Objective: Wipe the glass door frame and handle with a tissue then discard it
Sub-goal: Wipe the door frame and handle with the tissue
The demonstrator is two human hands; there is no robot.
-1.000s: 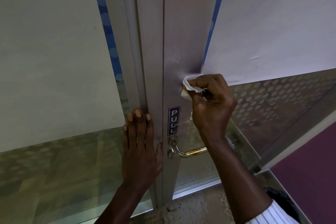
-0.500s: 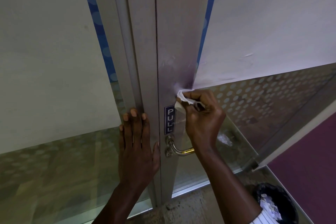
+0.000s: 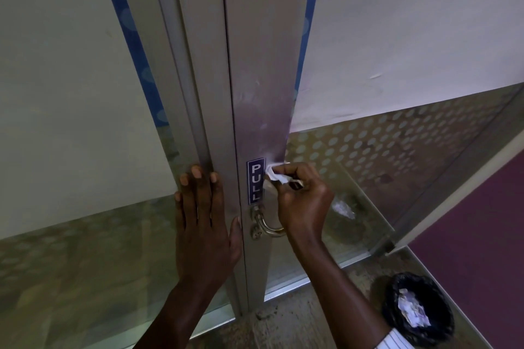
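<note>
Tissue: we have it wadded in our right hand (image 3: 304,201), the white tissue (image 3: 273,174) pressed against the metal door frame (image 3: 261,88) just right of the "PULL" sticker (image 3: 255,182) and just above the handle (image 3: 268,225).
Right grip: closed around the tissue, fingertips and thumb bunching it so only a small white edge shows past the knuckles.
Left grip: our left hand (image 3: 205,224) lies flat and spread on the frame beside the door edge, holding nothing, bracing the door.
How the tissue handles: we judge it very light, soft and limp, easy to tear if dragged hard over a sharp edge or if damp; it needs to stay folded into a pad so it does not shred or slip from the fingers.
Where to hold: we would keep it pinched at the bunched back, leaving a padded face free toward the metal.
Frame: stiff, smooth metal, showing faint smears above our hand; firm pressure should be safe there.
Handle: a curved metal lever, partly hidden behind our right wrist; we expect to wrap the tissue around it, since a flat pad would slide off the curve.
Bin: a black-lined bin (image 3: 416,310) on the floor at lower right, holding crumpled paper, within reach for the discard.
</note>
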